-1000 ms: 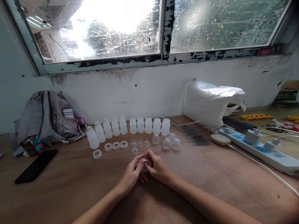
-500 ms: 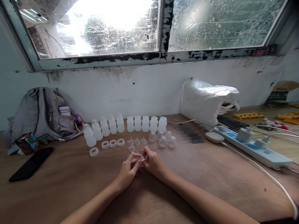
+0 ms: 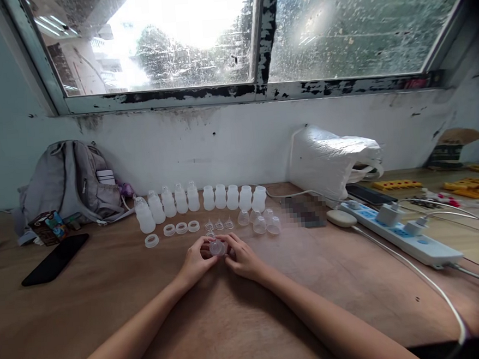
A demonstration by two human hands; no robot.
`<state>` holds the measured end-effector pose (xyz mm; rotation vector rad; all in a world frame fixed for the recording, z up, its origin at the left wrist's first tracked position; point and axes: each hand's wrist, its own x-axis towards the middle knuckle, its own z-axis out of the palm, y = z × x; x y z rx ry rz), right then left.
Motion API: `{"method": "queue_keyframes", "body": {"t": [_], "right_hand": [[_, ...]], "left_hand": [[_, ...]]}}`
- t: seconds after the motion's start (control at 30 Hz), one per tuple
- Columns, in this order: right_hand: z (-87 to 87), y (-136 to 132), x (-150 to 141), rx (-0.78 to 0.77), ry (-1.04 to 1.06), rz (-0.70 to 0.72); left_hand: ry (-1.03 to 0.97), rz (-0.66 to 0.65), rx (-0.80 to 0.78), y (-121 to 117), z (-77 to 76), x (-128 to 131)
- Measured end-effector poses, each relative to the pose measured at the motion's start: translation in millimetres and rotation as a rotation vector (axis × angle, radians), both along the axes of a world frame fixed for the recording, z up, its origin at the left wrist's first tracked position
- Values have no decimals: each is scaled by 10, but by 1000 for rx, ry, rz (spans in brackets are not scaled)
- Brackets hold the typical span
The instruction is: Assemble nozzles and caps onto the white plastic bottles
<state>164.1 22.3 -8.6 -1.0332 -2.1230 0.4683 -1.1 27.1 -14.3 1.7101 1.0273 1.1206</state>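
Between the fingertips of my left hand [image 3: 196, 262] and my right hand [image 3: 244, 258] is a translucent baby bottle collar ring [image 3: 217, 249], its round face turned towards me. A clear nipple seems to sit in it, partly hidden by fingers. Just beyond my hands stand several clear bottle nipples [image 3: 218, 224]. Loose white collar rings [image 3: 181, 228] lie to their left, and clear dome caps [image 3: 259, 225] to their right. Farther back, capped baby bottles [image 3: 169, 203] form the left of a row, with open bottle bodies [image 3: 232, 197] on the right.
A black phone [image 3: 55, 259], a small carton [image 3: 48, 228] and a grey backpack [image 3: 69, 180] are at the left. On the right are a white plastic bag [image 3: 328, 162], a power strip [image 3: 403, 233] with cables, a white oval device [image 3: 342, 219] and yellow parts [image 3: 470, 187].
The collar ring has been tilted so that its round face shows instead of its edge. My hands have spread slightly around it, and the view has shifted a little.
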Motion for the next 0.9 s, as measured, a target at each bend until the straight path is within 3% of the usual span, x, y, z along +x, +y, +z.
{"method": "queue_keyframes", "body": {"t": [0.1, 0.23, 0.37, 0.5, 0.53, 0.63, 0.67, 0.8, 0.9], "right_hand": [[55, -22, -5, -5, 76, 71], [68, -13, -17, -57, 249, 19], [44, 38, 4, -156, 400, -36], [32, 120, 61, -175, 456, -138], [32, 139, 75, -168, 453, -166], [31, 176, 106, -141, 426, -228], [28, 182, 111, -132, 421, -240], [10, 186, 121, -111, 418, -251], [-4, 190, 126, -113, 412, -255]], "left_hand": [[5, 48, 49, -3, 27, -5], [6, 66, 93, -28, 159, 16], [93, -73, 158, 9, 375, 28], [330, -237, 165, 285, 585, 5], [427, -205, 206, 400, 628, 0], [749, 105, 356, 806, 725, 0], [791, 155, 358, 943, 745, 6], [874, 240, 362, 1377, 770, 64], [926, 272, 351, 1539, 751, 143]]}}
